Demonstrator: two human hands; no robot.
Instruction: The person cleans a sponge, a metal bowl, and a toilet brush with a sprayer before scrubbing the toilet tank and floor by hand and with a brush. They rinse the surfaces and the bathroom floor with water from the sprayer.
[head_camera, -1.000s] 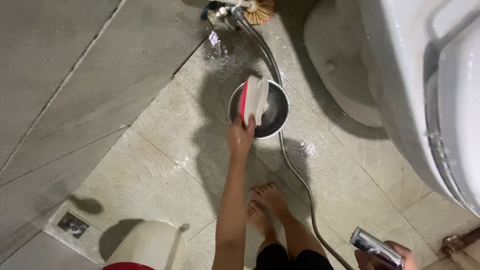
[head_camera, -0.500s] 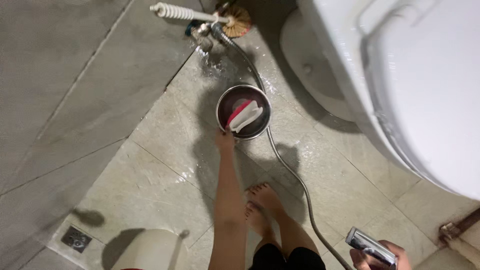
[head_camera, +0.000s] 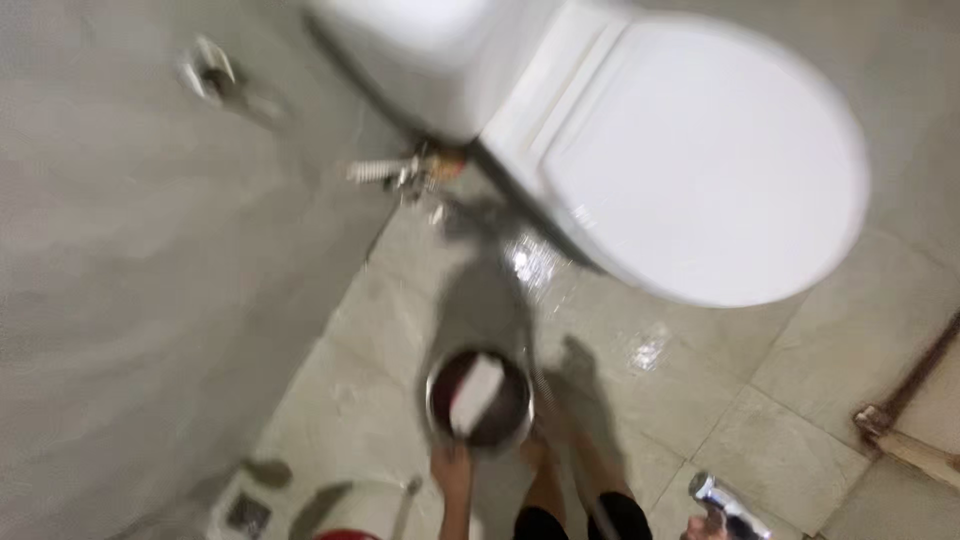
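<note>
Steel bowl (head_camera: 478, 411) sits on wet floor tiles (head_camera: 700, 400), just in front of the toilet (head_camera: 690, 150) and near the wall (head_camera: 120, 250). Inside it: a brush (head_camera: 476, 394), white body w/ red edge, leaning on the bowl wall so it stands clear of the floor. Frame is motion-blurred; fine detail not readable.

Left hand (head_camera: 450, 468) is at the bowl's near rim, touching or just beside it; open or closed, cannot tell. Right hand (head_camera: 712, 522) is at the lower frame edge, clamped on a chrome sprayer (head_camera: 722, 497), nozzle tilted up-left. Hands are well apart, one per item.

Bowl appearance: round, dark interior, shiny rim. A hose (head_camera: 590, 500) runs past the bare feet (head_camera: 545, 450) beside the bowl. Tap fitting (head_camera: 400, 175) on the wall beside the toilet base. Floor drain (head_camera: 247, 514) and a pale bin (head_camera: 365, 512) sit lower left.
</note>
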